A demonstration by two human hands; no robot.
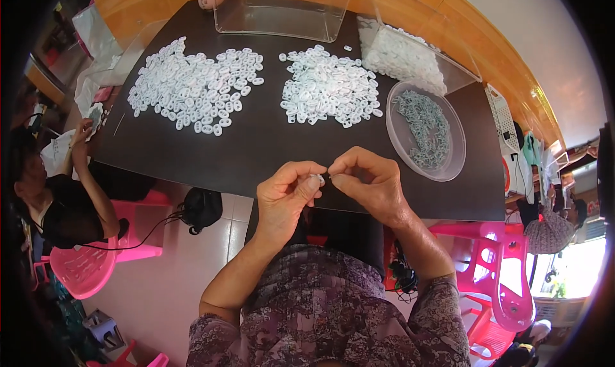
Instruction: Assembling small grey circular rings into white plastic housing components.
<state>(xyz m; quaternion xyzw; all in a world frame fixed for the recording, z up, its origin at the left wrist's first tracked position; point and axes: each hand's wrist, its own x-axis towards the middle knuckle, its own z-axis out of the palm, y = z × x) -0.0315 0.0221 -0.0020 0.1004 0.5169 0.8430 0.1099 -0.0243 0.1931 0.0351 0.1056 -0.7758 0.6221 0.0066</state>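
Observation:
Just beyond the table's near edge, my left hand (286, 194) pinches a small white plastic piece (321, 180) between thumb and fingers. My right hand (378, 182) is closed in a pinch right beside it, fingertips almost touching the piece. Whatever lies between the right fingertips is too small to make out. Beyond my hands spread two piles of white oval pieces with holes, a larger left pile (186, 88) and a right pile (330, 88). To the right stands a round clear bowl (457, 165) with many small grey-green parts (419, 130).
The dark table (256, 155) also carries a clear box (278, 31) at the back and another clear container of white pieces (407, 58) at the back right. A person (70, 194) sits at the left. Pink plastic stools (506, 284) stand at the right.

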